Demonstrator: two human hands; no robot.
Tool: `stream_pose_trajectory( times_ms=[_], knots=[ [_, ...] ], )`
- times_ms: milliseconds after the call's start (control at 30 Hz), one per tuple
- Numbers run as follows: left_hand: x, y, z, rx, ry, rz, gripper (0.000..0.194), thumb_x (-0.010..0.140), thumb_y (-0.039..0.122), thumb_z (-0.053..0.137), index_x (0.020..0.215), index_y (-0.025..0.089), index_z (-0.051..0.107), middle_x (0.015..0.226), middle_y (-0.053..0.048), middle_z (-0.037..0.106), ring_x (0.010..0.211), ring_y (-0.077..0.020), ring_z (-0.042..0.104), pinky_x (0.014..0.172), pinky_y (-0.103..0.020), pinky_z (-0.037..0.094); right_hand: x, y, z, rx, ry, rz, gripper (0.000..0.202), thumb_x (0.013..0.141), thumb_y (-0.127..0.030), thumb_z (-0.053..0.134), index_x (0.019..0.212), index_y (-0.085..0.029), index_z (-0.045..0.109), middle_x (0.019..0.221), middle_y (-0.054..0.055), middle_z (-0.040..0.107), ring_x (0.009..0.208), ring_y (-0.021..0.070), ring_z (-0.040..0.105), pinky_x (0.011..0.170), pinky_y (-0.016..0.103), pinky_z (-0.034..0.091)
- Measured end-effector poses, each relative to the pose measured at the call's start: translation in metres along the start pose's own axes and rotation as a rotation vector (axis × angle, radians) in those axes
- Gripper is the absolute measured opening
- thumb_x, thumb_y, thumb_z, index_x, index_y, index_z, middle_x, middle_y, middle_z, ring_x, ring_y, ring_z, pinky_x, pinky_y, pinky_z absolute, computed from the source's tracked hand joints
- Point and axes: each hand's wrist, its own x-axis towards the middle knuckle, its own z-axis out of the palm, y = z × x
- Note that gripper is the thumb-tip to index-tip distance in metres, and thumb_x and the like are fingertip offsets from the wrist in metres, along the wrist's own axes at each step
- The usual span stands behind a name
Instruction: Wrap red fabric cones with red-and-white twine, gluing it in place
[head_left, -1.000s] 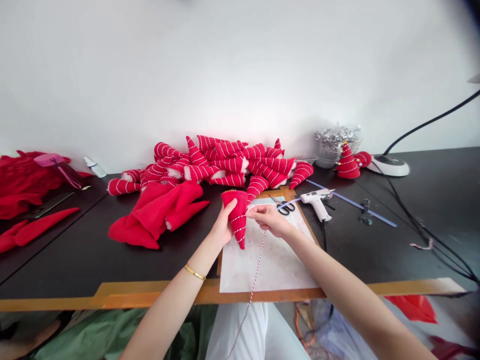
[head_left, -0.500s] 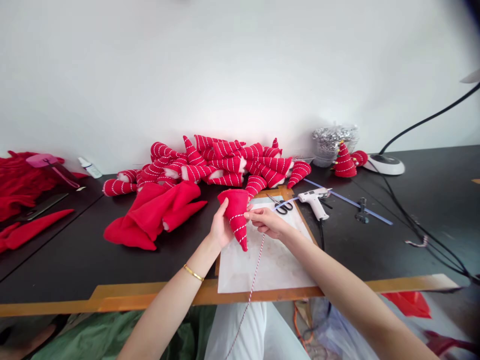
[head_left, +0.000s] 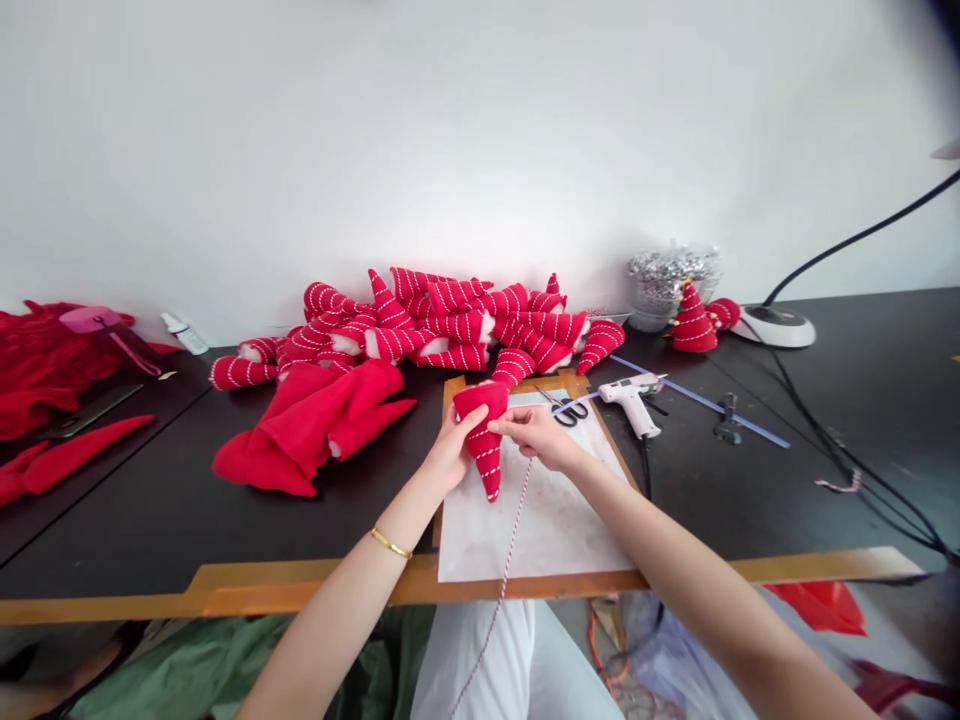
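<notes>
A red felt cone (head_left: 484,458) points tip down over the white sheet, with red-and-white twisted cord (head_left: 513,535) wound round its lower part. My left hand (head_left: 451,448) grips the cone from the left, fingers wrapped behind it. The fingertips of my right hand (head_left: 536,435) pinch the cord against the cone's right side. From below that hand the loose cord hangs over the table edge to my lap. A white glue gun (head_left: 631,400) and black-handled scissors (head_left: 568,411) lie to the right of my hands.
Many striped red cones (head_left: 420,325) are heaped by the wall. Plain red felt cones (head_left: 300,430) lie at left. A white sheet (head_left: 525,540) covers a taped board. At right stand a finished cone (head_left: 691,322), a tub of silver bits (head_left: 660,285) and a lamp base (head_left: 776,327).
The cone has been turned in my left hand, and more turns of cord now show on its face. My right hand keeps its pinch on the cord. The view has shifted slightly.
</notes>
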Motion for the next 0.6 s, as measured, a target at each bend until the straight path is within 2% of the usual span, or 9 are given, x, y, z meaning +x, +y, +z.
stream_pose_trajectory(
  times_ms=[100, 367, 467, 533, 600],
  knots=[
    [-0.0013, 0.0041, 0.0012, -0.029, -0.012, -0.02, 0.047, 0.072, 0.024, 0.081, 0.114, 0.016, 0.062, 0.095, -0.005, 0.073, 0.077, -0.0166, 0.068, 0.071, -0.027, 0.053, 0.0021, -0.0014, -0.0048, 0.068, 0.005, 0.015, 0.043, 0.061, -0.053, 0.084, 0.063, -0.018, 0.059, 0.049, -0.011, 0.028, 0.044, 0.0047, 0.017, 0.04, 0.022, 0.012],
    [-0.0039, 0.0105, -0.0006, -0.101, -0.008, -0.134, 0.029, 0.084, 0.034, 0.071, 0.101, 0.011, 0.07, 0.086, -0.009, 0.074, 0.069, -0.0176, 0.064, 0.065, -0.029, 0.053, 0.0068, 0.0024, -0.0088, 0.111, 0.035, 0.018, 0.044, 0.058, -0.054, 0.086, 0.07, -0.016, 0.066, 0.052, -0.01, 0.032, 0.046, 0.0047, 0.017, 0.041, 0.023, 0.01],
    [-0.0038, 0.0107, -0.0015, -0.123, -0.045, -0.144, 0.029, 0.088, 0.034, 0.067, 0.108, 0.012, 0.069, 0.092, -0.01, 0.075, 0.074, -0.0198, 0.066, 0.071, -0.031, 0.054, 0.0053, 0.0008, -0.0082, 0.155, 0.013, 0.024, 0.043, 0.058, -0.052, 0.086, 0.068, -0.016, 0.065, 0.051, -0.01, 0.031, 0.046, 0.0043, 0.015, 0.041, 0.023, 0.009],
    [-0.0025, 0.0098, -0.0025, -0.121, -0.085, -0.154, 0.031, 0.089, 0.035, 0.065, 0.111, 0.013, 0.068, 0.094, -0.01, 0.075, 0.078, -0.0205, 0.067, 0.076, -0.032, 0.054, 0.0041, -0.0002, -0.0076, 0.185, -0.021, 0.025, 0.041, 0.061, -0.051, 0.084, 0.068, -0.016, 0.064, 0.052, -0.009, 0.036, 0.046, 0.0042, 0.016, 0.041, 0.023, 0.008],
    [-0.0008, 0.0083, -0.0032, -0.105, -0.119, -0.168, 0.037, 0.091, 0.043, 0.063, 0.11, 0.012, 0.068, 0.095, -0.011, 0.074, 0.081, -0.0216, 0.068, 0.079, -0.034, 0.054, 0.0034, -0.0006, -0.0067, 0.166, -0.021, 0.019, 0.039, 0.065, -0.052, 0.081, 0.07, -0.016, 0.065, 0.054, -0.006, 0.043, 0.045, 0.0044, 0.018, 0.041, 0.023, 0.009]
  ],
)
